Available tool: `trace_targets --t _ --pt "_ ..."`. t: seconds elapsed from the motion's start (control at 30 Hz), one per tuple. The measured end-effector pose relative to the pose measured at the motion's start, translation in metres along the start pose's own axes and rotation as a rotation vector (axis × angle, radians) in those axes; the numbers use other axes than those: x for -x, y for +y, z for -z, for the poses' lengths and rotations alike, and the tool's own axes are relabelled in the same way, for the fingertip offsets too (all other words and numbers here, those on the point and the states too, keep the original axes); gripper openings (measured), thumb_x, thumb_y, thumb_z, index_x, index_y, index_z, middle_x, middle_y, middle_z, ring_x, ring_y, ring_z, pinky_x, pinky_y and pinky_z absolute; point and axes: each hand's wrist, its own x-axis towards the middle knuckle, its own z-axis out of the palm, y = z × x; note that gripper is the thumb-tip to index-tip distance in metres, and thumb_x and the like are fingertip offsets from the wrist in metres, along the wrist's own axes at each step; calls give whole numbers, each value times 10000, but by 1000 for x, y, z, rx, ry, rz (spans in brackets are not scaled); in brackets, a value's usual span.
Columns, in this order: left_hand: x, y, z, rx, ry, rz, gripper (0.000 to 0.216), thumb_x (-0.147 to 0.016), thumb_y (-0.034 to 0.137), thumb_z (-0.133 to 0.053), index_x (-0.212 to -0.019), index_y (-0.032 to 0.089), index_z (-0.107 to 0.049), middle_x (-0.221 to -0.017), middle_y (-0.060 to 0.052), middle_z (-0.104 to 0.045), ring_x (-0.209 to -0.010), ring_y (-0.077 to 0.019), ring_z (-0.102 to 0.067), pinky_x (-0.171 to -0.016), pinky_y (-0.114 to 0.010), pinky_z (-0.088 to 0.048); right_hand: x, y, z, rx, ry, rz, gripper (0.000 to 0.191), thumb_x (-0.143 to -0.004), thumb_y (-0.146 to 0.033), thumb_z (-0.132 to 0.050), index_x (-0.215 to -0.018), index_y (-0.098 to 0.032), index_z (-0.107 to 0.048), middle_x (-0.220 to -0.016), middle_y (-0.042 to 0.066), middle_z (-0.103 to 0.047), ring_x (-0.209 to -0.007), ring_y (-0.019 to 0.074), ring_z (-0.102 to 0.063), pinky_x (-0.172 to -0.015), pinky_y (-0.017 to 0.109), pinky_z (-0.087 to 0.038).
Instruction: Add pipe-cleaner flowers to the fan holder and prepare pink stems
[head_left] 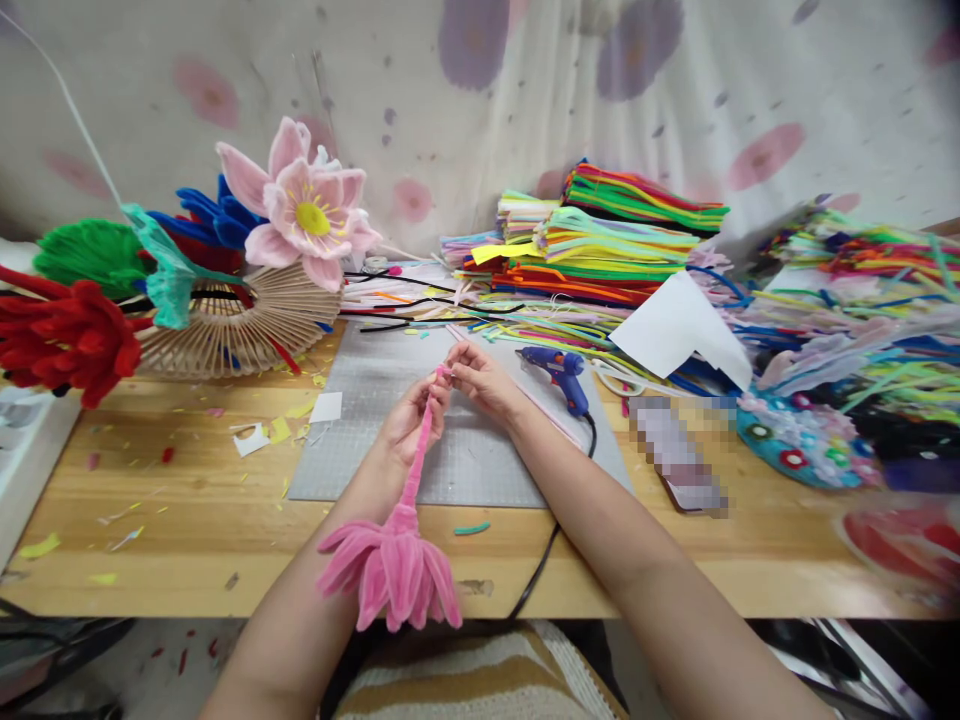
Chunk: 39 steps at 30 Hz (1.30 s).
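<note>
Head view: I'm watching the left hand [411,412] and right hand [482,382] pinching the pink flower [397,572] at its stem's tip, bloom pointing back toward the person, left hand sitting nearer.

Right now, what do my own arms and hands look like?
Your left hand and right hand wear no gloves, and no sleeves cover the forearms. No watch or bracelet shows; I can't tell about rings.

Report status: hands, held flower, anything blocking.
Left hand, right hand: both at stem. Pink flower, bloom pointing away from hands. Glue gun apart, not blocking.
</note>
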Motion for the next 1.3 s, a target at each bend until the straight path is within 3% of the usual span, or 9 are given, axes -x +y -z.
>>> trace_targets --t 0.17,0.3,0.5,0.77,1.0,1.3 --pt "0 -2 -3 -53 11 -21 197 -888 113 -382 -841 109 -574 -606 -1 -587 -482 -7 -556 -464 -35 -454 -1 4 -5 56 37 52 356 -617 -414 -750 -751 -202 -497 -677 -53 -543 -632 81 -517 -649 234 -436" --pt "-1 -6 -8 -203 66 -130 212 -871 66 -388 -794 101 -583 -573 13 -581 -442 -8 -541 -434 -52 -447 -2 7 -6 82 38 88 345 -648 -441 -722 -749 -202 -495 -661 -56 -525 -602 73 -489 -608 215 -417" --pt "-5 -8 -4 -480 105 -357 132 -776 21 -524 -811 88 -631 -634 -3 -643 -472 -35 -573 -413 -95 -461 -1 7 -6 119 48 79 361 -663 -474 -699 -758 -202 -482 -667 -54 -513 -596 73 -480 -587 212 -413" --pt "-3 -4 -5 -609 126 -433 149 -688 29 -620 -826 85 -621 -645 -10 -653 -503 -72 -597 -398 -134 -457 1 -1 -9 123 21 72 336 -678 -445 -700 -756 -202 -482 -676 -50 -534 -608 77 -505 -597 217 -439" --pt "4 -1 -26 -824 179 -520 461 -585 62 -719 -921 164 -421 -595 33 -630 -477 -128 -607 -374 -173 -427 5 -22 -13 158 24 82 383 -643 -464 -717 -791 -203 -478 -703 -43 -577 -642 86 -541 -638 240 -458" --pt "14 3 -60 -1302 169 -668 477 -584 131 -713 -888 197 -352 -502 81 -566 -458 -152 -595 -387 -188 -412 4 -34 -18 137 94 184 406 -656 -434 -711 -825 -224 -407 -694 -49 -612 -665 102 -587 -655 258 -468"
